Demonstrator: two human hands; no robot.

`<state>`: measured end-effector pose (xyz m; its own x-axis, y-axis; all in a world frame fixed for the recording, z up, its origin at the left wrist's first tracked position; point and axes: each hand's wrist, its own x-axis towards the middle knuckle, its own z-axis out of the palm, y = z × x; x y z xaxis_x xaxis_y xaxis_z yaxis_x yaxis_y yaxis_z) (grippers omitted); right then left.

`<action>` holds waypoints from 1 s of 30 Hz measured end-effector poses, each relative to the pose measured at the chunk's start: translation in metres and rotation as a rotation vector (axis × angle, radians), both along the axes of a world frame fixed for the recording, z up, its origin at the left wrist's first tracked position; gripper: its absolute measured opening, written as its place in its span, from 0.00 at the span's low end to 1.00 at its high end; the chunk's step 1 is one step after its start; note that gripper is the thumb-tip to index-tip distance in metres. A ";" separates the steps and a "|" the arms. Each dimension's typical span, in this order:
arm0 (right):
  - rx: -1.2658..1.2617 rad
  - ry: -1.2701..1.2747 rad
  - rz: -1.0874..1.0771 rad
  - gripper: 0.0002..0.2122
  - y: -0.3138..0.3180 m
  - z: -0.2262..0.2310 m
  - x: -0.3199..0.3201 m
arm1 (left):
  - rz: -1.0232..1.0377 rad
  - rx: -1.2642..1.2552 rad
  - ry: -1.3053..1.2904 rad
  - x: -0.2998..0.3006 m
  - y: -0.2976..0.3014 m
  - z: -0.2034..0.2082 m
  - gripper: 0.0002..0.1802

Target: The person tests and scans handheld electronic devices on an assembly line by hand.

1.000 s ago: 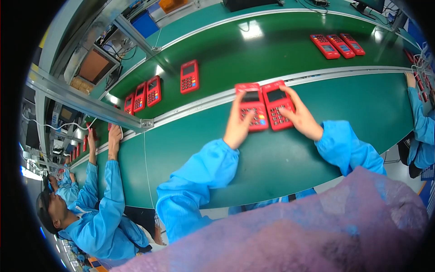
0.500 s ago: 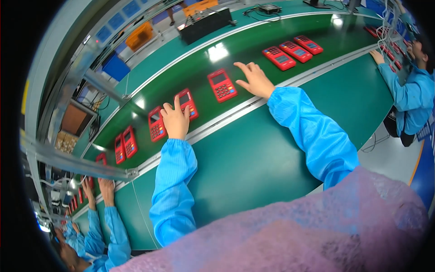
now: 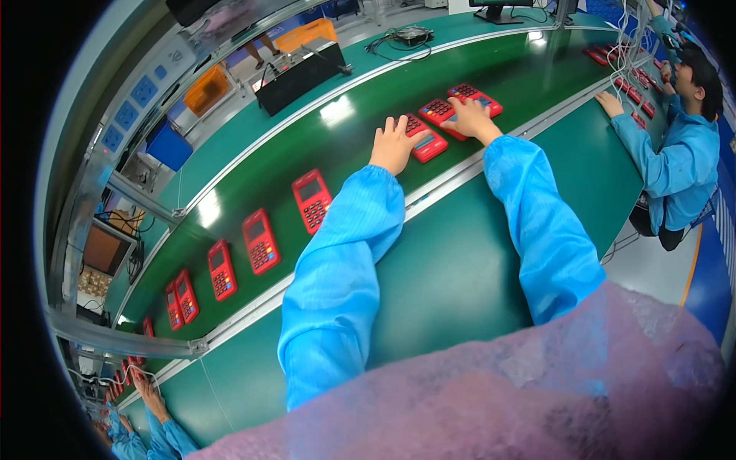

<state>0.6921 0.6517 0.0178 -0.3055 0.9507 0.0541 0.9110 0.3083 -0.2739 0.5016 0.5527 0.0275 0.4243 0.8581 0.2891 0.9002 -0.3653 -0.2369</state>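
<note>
Both of my hands are over a cluster of three red handheld card terminals on the green belt. My left hand [image 3: 395, 146] has its fingers spread, with the thumb at the nearest card terminal [image 3: 431, 148], partly covering its keypad. Reaching over the other two is my right hand [image 3: 471, 121], fingers apart. Under its fingertips lie the middle card terminal [image 3: 437, 112] and the farthest card terminal [image 3: 464, 91]; the hand hides part of both. Whether the fingers press on them I cannot tell. Left of my left forearm, a single card terminal [image 3: 312, 201] lies face up.
More terminals, such as one red terminal [image 3: 261, 241], lie along the belt to the left. A metal rail [image 3: 429, 192] edges the belt. A co-worker [image 3: 675, 146] in blue sits at right; another person's hand [image 3: 151, 395] is at lower left. A black box [image 3: 303, 77] stands beyond.
My left hand has left the terminals on the left and come over to the right-hand cluster. My right hand has also moved right, onto the cluster. The view has turned slightly.
</note>
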 end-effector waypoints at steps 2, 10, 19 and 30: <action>-0.061 -0.045 0.026 0.38 0.009 0.005 -0.008 | 0.140 -0.074 0.089 0.011 0.020 -0.007 0.24; -0.150 -0.069 0.021 0.46 0.021 0.008 -0.016 | -0.084 -0.182 0.283 0.002 0.021 0.022 0.36; 0.132 0.229 0.839 0.39 -0.140 0.084 0.013 | 0.432 -0.229 -0.497 -0.042 -0.198 0.094 0.51; 0.137 0.059 1.185 0.24 -0.302 0.067 0.018 | 0.630 -0.412 -0.488 -0.030 -0.371 0.079 0.55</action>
